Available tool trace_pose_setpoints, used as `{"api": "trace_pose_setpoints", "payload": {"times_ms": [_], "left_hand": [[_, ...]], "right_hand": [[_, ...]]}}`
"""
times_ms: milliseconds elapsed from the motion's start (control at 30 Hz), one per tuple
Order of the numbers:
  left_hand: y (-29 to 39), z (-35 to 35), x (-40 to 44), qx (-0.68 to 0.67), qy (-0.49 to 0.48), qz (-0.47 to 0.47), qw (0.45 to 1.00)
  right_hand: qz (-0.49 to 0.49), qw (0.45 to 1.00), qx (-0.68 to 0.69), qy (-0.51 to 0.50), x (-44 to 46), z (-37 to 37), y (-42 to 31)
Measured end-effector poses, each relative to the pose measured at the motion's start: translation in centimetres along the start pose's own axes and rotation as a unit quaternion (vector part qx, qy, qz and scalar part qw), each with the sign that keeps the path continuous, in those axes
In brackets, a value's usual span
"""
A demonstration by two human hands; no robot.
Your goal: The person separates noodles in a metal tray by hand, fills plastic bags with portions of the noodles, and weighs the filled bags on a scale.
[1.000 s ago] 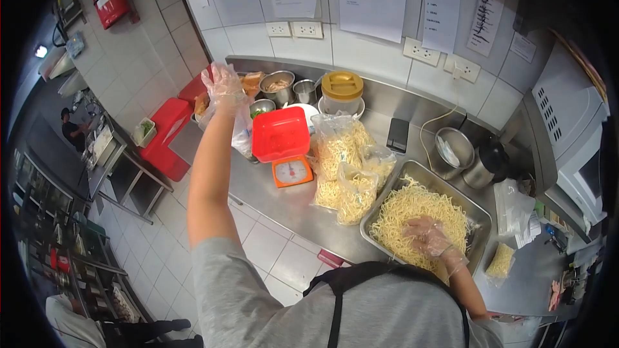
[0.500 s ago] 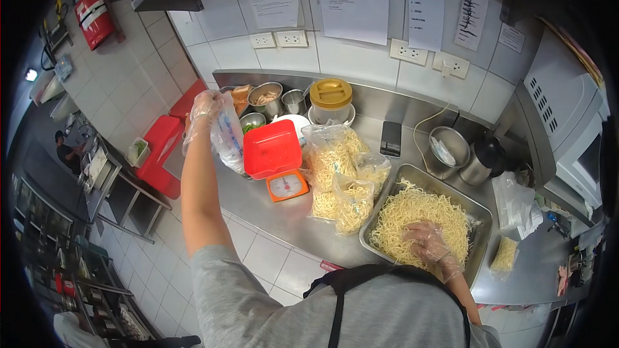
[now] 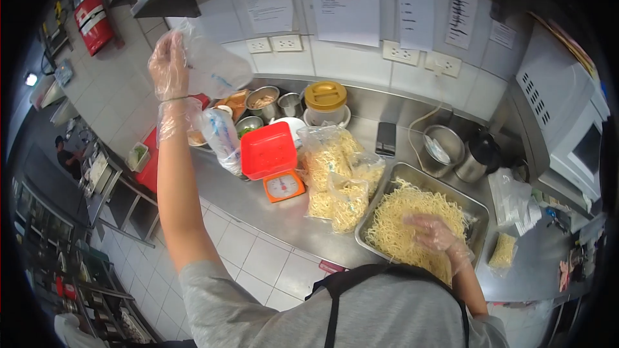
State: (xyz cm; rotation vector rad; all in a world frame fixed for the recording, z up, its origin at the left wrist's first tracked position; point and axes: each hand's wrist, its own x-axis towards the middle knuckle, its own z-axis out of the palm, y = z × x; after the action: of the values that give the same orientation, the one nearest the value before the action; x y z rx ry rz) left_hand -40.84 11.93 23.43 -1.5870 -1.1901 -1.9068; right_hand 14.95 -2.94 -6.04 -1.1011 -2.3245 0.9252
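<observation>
My left hand point(image 3: 169, 64), in a clear glove, is raised at the upper left. Its fingers are closed on a clear plastic bag point(image 3: 216, 71) that hangs out to the right. Below it stands a roll of plastic bags point(image 3: 221, 136) with blue print. My gloved right hand point(image 3: 434, 233) is just over the yellow noodles point(image 3: 403, 222) in a deep metal tray point(image 3: 445, 188); its fingers are stretched out and hold nothing. A red plastic container point(image 3: 267, 149) sits on an orange kitchen scale point(image 3: 284, 186). Left of the tray are several bags of noodles point(image 3: 327, 162).
Metal bowls point(image 3: 262, 102) and a gold-lidded tub point(image 3: 325, 98) line the counter's back. A phone point(image 3: 385, 139), a metal pot point(image 3: 445, 145) and a jug point(image 3: 480, 154) stand behind the tray. One noodle bag point(image 3: 502, 251) lies to its right. Another person point(image 3: 68, 156) is far left.
My left hand has risen from the roll of bags, lifting one plastic bag up and away. My right hand has come up slightly off the noodles.
</observation>
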Motion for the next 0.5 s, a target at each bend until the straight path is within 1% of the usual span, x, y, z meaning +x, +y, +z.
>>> {"api": "trace_pose_setpoints", "payload": {"times_ms": [33, 67, 133, 167, 200, 233, 267, 333, 400, 433, 467, 500], "left_hand": [[1.4, 1.9, -0.7, -0.082, -0.010, -0.029, 0.996], [2.6, 3.8, -2.2, -0.143, -0.042, -0.099, 0.984], [5.4, 8.1, -6.2, -0.267, -0.114, -0.236, 0.927], [6.5, 11.0, -9.4, -0.257, -0.111, -0.302, 0.911], [8.7, 12.9, -12.4, -0.287, -0.146, -0.354, 0.878], [10.9, 14.8, -15.3, -0.311, -0.178, -0.407, 0.840], [13.4, 15.5, -17.6, -0.374, -0.243, -0.441, 0.779], [14.5, 18.7, -22.8, -0.486, -0.290, -0.508, 0.649], [14.9, 20.6, -26.6, -0.553, -0.331, -0.517, 0.563], [15.2, 21.2, -27.9, -0.582, -0.348, -0.520, 0.519], [16.0, 21.7, -29.0, -0.560, -0.351, -0.532, 0.529], [16.9, 22.1, -30.3, -0.536, -0.352, -0.544, 0.540]], "right_hand": [[-0.009, 0.999, -0.028, 0.018, 0.4, -0.6, -0.1], [-0.015, 0.998, -0.058, 0.037, 0.7, -1.2, -0.3], [-0.055, 0.982, -0.112, 0.140, 2.2, -2.6, -4.0], [-0.063, 0.982, -0.071, 0.166, 2.9, -3.0, -5.0], [-0.071, 0.978, -0.031, 0.193, 3.4, -3.5, -5.9], [-0.087, 0.982, 0.031, 0.167, 3.9, -4.2, -6.7], [-0.105, 0.980, 0.094, 0.142, 4.1, -5.0, -7.2], [-0.140, 0.980, 0.057, 0.127, 4.9, -5.2, -2.8], [-0.096, 0.982, 0.094, 0.130, 3.9, -5.9, -2.5], [-0.036, 0.978, 0.147, 0.141, 2.8, -7.2, -5.0], [0.022, 0.968, 0.199, 0.150, 2.2, -7.8, -6.4], [-0.005, 0.954, 0.205, 0.220, 2.4, -7.1, -5.3]]}}
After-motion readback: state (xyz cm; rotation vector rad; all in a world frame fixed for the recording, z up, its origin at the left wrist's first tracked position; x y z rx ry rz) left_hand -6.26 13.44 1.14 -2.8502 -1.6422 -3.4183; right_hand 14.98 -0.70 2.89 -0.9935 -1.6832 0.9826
